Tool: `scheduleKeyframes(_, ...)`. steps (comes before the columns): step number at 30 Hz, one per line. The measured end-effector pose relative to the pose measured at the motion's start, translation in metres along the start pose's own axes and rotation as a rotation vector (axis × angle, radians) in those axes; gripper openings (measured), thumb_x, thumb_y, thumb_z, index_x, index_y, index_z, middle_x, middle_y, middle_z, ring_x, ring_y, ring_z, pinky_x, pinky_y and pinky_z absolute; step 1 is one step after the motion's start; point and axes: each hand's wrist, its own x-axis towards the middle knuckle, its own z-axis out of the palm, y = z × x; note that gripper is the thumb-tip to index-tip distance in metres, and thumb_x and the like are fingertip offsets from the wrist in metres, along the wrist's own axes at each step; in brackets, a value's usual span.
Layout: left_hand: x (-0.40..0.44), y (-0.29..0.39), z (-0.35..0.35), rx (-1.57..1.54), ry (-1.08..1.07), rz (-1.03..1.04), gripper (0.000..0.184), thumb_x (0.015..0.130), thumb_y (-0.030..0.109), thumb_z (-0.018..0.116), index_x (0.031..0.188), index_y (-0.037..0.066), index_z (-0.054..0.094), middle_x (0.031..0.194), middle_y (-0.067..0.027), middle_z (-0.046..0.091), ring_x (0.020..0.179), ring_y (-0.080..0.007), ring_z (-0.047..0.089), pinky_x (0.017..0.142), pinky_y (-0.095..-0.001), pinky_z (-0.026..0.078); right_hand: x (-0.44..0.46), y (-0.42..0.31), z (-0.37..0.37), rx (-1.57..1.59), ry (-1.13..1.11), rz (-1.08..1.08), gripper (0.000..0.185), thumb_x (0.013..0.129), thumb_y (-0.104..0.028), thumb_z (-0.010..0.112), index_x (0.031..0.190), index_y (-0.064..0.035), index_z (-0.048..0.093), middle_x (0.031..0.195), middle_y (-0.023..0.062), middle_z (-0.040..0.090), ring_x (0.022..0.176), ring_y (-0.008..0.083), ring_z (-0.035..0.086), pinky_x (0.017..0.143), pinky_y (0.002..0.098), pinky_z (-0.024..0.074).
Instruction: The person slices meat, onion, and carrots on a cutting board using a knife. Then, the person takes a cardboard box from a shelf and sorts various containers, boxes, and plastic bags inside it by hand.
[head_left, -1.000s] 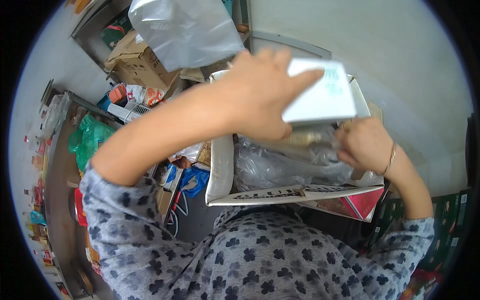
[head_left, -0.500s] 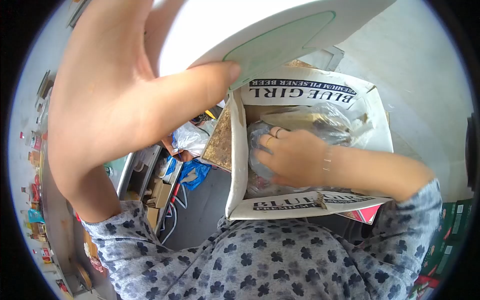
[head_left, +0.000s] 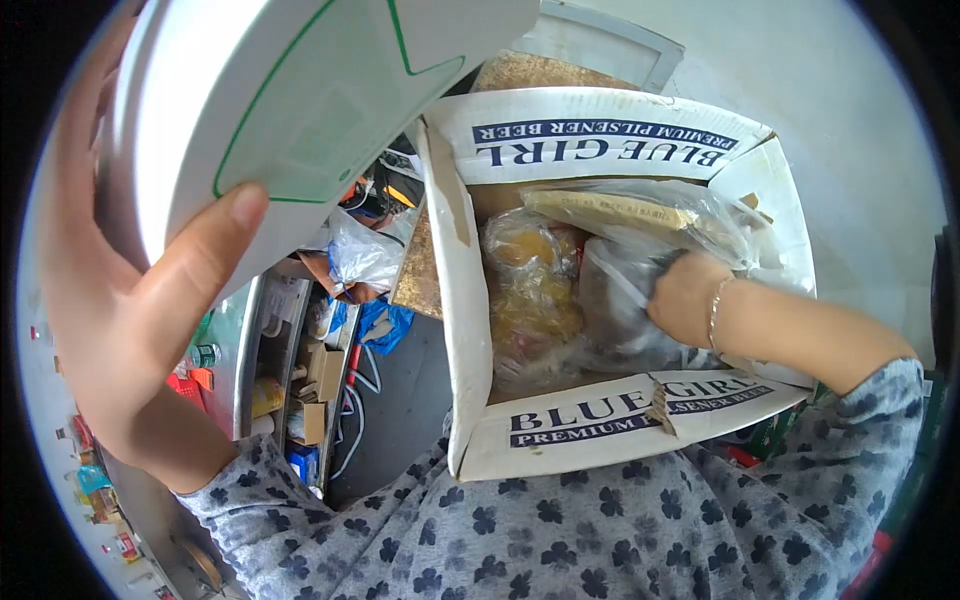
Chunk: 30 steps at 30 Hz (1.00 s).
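Head | left hand (head_left: 125,285): 1 white object (head_left: 310,110) | right hand (head_left: 690,300) inside 1 carton (head_left: 458,300)

Carton (head_left: 467,340) open from above, crowded inside.
The way in runs down between its spread flaps. The right hand (head_left: 690,300) and forearm block the right side; a yellowish wrapped bundle (head_left: 535,300) fills the left, and a flat packet (head_left: 640,213) lies across the far side. The left hand (head_left: 100,280) and white piece (head_left: 290,120) obstruct the approach from the far left.
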Motion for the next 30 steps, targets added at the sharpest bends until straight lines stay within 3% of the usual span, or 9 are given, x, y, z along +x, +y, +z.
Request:
scheduleKeyframes(3,0.002,-0.002,0.004,-0.027,0.022,-0.028,0.088,0.064,0.036,0.066,0.139,0.001,0.036,0.130,-0.0265,0.047,0.117,-0.0400,0.050,0.101,-0.0494,0.039,0.004,-0.001,0.023,-0.019,-0.079,-0.002,0.025,0.084,-0.020,0.053,0.099,-0.0109,0.071,0.098,0.0101,0.068,0.097,0.0256,0.064,0.077,0.0378,0.0512)
scheduleKeyframes(10,0.003,0.000,0.004,-0.057,0.044,-0.050,0.085,0.065,0.032,0.067,0.138,-0.001,0.038,0.130,-0.0251,0.048,0.118,-0.0367,0.050,0.101,-0.0460,0.037,-0.032,-0.024,-0.055,-0.003,-0.028,-0.139,0.026,0.081,-0.024,0.057,0.099,-0.0110,0.071,0.110,0.0128,0.065,0.108,0.0275,0.059,0.079,0.0365,0.0509)
scheduleKeyframes(13,0.007,-0.001,0.003,-0.066,0.051,-0.054,0.083,0.065,0.031,0.067,0.137,-0.001,0.039,0.130,-0.0245,0.048,0.118,-0.0354,0.050,0.102,-0.0445,0.036,-0.004,-0.038,-0.064,0.136,0.517,-0.263,0.023,0.071,-0.022,0.063,0.086,-0.0075,0.073,0.105,0.0124,0.063,0.104,0.0292,0.057,0.078,0.0382,0.0513)
scheduleKeyframes(16,0.011,0.002,-0.002,-0.086,0.068,-0.049,0.082,0.065,0.029,0.067,0.136,-0.002,0.040,0.130,-0.0239,0.048,0.118,-0.0340,0.050,0.102,-0.0431,0.036,0.069,-0.063,-0.068,0.078,0.690,-0.342,0.024,0.064,-0.020,0.065,0.081,-0.0032,0.071,0.100,0.0136,0.063,0.097,0.0282,0.058,0.081,0.0398,0.0502)
scheduleKeyframes(20,0.016,0.007,-0.004,-0.135,0.070,-0.047,0.080,0.066,0.027,0.067,0.135,-0.003,0.042,0.130,-0.0231,0.049,0.119,-0.0322,0.050,0.102,-0.0411,0.035,0.139,-0.088,-0.055,0.023,0.392,-0.406,0.027,0.073,-0.031,0.067,0.090,-0.0103,0.071,0.105,0.0098,0.066,0.101,0.0277,0.058,0.088,0.0428,0.0435)
scheduleKeyframes(21,0.015,0.005,-0.005,-0.142,0.054,-0.024,0.079,0.066,0.026,0.067,0.135,-0.003,0.041,0.129,-0.0226,0.049,0.119,-0.0317,0.050,0.102,-0.0409,0.035,0.136,-0.091,-0.050,-0.042,0.521,-0.365,0.030,0.077,-0.038,0.065,0.094,-0.0141,0.070,0.097,0.0055,0.069,0.098,0.0279,0.061,0.084,0.0402,0.0432)
scheduleKeyframes(24,0.011,0.006,-0.005,-0.170,0.021,-0.011,0.079,0.067,0.026,0.066,0.135,-0.004,0.041,0.129,-0.0217,0.049,0.119,-0.0312,0.050,0.102,-0.0406,0.036,0.110,-0.086,-0.063,-0.034,0.392,-0.341,0.028,0.083,-0.038,0.059,0.093,-0.0145,0.070,0.082,0.0052,0.070,0.083,0.0278,0.065,0.074,0.0406,0.0459)
scheduleKeyframes(28,0.013,0.022,0.000,-0.240,0.041,-0.005,0.080,0.066,0.027,0.067,0.136,-0.002,0.041,0.129,-0.0213,0.050,0.118,-0.0314,0.050,0.100,-0.0403,0.037,0.130,-0.070,-0.033,-0.215,0.442,-0.312,0.029,0.089,-0.035,0.052,0.088,-0.0113,0.069,0.074,0.0074,0.068,0.069,0.0267,0.065,0.061,0.0398,0.0477)
scheduleKeyframes(30,0.011,0.025,0.001,-0.246,0.018,-0.012,0.080,0.066,0.027,0.067,0.137,0.000,0.041,0.128,-0.0211,0.050,0.117,-0.0313,0.051,0.099,-0.0400,0.038,0.127,-0.043,-0.034,0.071,0.469,-0.171,0.029,0.091,-0.029,0.050,0.093,-0.0074,0.068,0.079,0.0106,0.069,0.073,0.0258,0.066,0.064,0.0377,0.0502)
